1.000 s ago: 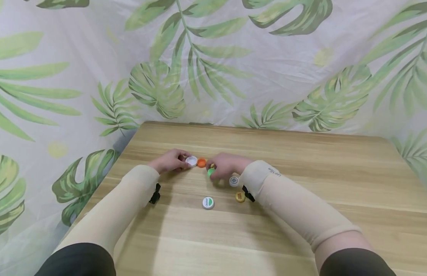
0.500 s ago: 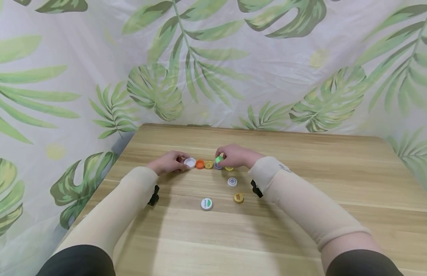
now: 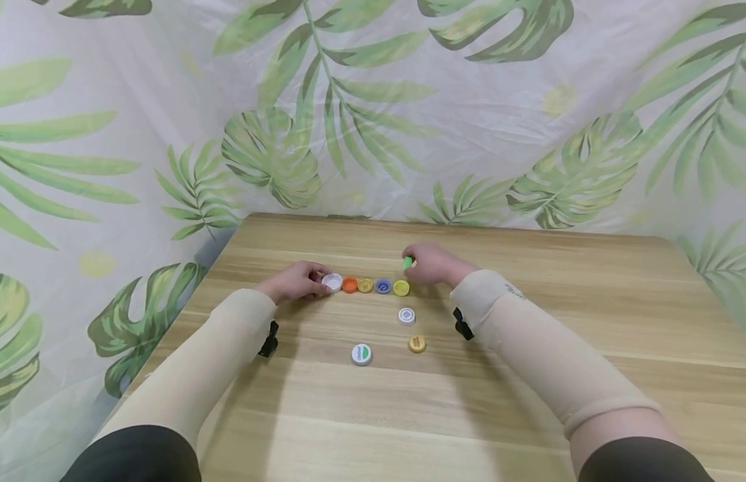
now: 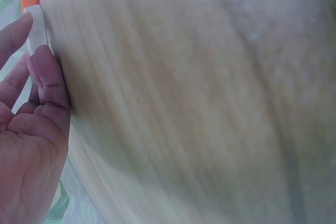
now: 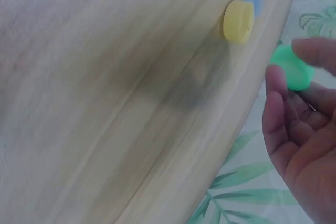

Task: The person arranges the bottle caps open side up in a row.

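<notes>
A row of bottle caps lies across the table. At its left end my left hand [image 3: 296, 280] grips a white cap [image 3: 332, 282] by the sides; the left wrist view shows thumb and fingers on the white cap [image 4: 37, 31]. To its right come an orange cap [image 3: 350, 285], a gold cap [image 3: 364, 286], a blue cap [image 3: 383, 286] and a yellow cap [image 3: 401, 288]. Just beyond the yellow one, my right hand [image 3: 435, 264] pinches a green cap [image 3: 407, 263]. In the right wrist view the green cap [image 5: 293, 69] sits between thumb and fingers, apart from the yellow cap [image 5: 239, 22].
Nearer to me lie three loose caps: a white one with a grey mark [image 3: 406, 316], a gold one with a red-brown print [image 3: 417, 344] and a larger white-and-green one [image 3: 361, 354]. A leaf-print cloth [image 3: 373, 120] hangs behind the wooden table [image 3: 559, 294].
My right hand has moved right and away along the row with the green cap, uncovering the gold, blue and yellow caps. My left hand has stayed at the white cap.
</notes>
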### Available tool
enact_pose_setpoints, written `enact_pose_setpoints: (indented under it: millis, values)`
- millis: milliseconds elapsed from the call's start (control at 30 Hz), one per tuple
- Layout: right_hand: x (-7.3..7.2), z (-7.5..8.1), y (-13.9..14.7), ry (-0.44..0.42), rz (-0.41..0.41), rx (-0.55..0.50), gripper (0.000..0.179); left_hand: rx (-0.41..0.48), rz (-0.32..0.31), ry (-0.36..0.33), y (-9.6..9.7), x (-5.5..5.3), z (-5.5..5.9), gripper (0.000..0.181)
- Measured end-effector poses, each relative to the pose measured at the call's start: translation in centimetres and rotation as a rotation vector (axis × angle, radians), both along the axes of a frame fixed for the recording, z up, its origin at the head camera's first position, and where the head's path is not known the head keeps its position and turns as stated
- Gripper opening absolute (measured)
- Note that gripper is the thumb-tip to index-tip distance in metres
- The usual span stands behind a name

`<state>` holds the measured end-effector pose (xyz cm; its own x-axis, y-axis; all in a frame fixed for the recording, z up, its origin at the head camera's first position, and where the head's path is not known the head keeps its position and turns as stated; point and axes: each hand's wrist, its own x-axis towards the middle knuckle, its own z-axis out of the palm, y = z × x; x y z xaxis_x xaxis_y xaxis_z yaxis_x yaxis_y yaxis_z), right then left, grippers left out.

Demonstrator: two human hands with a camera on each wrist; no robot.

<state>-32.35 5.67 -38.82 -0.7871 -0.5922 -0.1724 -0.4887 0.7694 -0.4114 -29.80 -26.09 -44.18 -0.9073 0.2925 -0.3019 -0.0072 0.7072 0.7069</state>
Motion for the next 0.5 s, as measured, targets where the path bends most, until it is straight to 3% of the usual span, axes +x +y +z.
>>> enact_pose_setpoints:
  millis: [233, 500]
  values:
    - [-0.5, -0.5, 1.2, -0.026, -0.09, -0.085, 0.042, -0.021, -0.003, 0.005, 0.1, 0.2, 0.2, 0.055]
    - [-0.8, -1.7, 2.8, -0.105, -0.181, -0.163, 0.035, 0.022, 0.02, -0.016, 0.2, 0.3, 0.3, 0.054]
